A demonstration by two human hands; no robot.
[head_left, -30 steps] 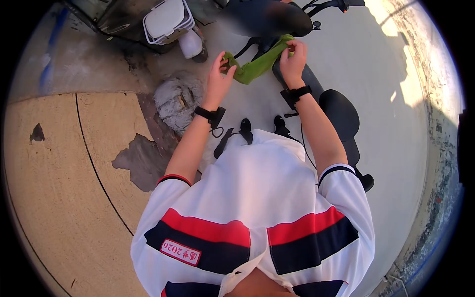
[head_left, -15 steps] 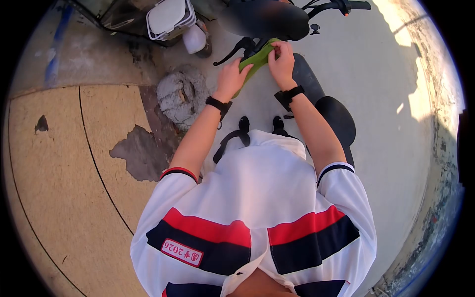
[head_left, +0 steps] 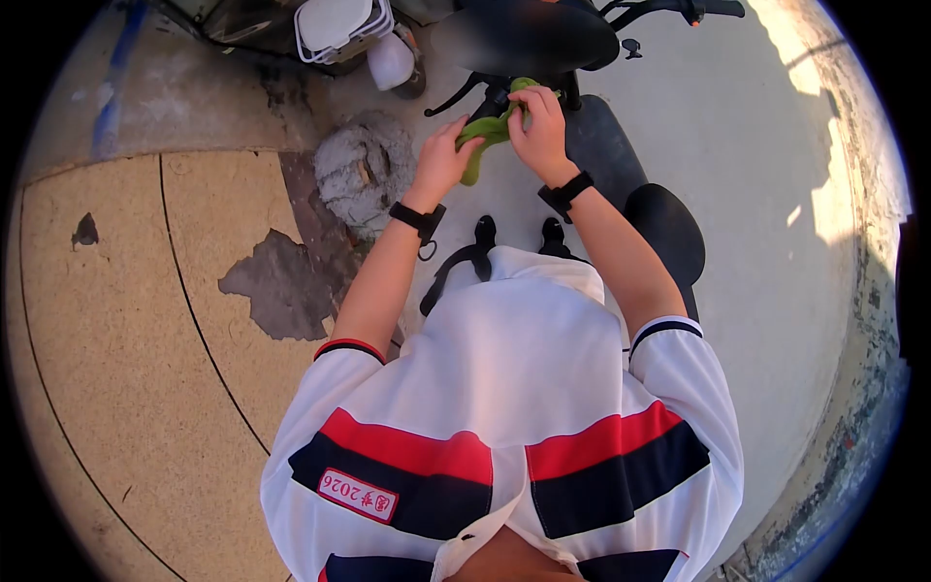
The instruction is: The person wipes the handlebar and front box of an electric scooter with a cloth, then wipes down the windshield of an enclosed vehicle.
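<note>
A green cloth (head_left: 493,129) is stretched, rumpled, between my two hands beside the near handlebar of a two-wheeler. My left hand (head_left: 444,163) pinches its lower end, with a loose flap hanging below the fingers. My right hand (head_left: 539,134) grips the upper end, fingers curled around it. Just above the cloth, a black brake lever (head_left: 451,103) sticks out to the left. The handlebar grip is partly hidden behind the cloth and my hands. Each wrist wears a black band.
The two-wheeler's black seat (head_left: 603,145) and a rounded rear seat (head_left: 665,233) stand to the right. A grey lumpy mass (head_left: 361,170) lies on the ground at left. A white-lidded bin (head_left: 335,24) and a white container (head_left: 391,63) are at the upper left.
My hands have come closer together, and the cloth has gone from pulled taut to bunched and slack. My right hand has moved slightly left. The view has shifted slightly.
</note>
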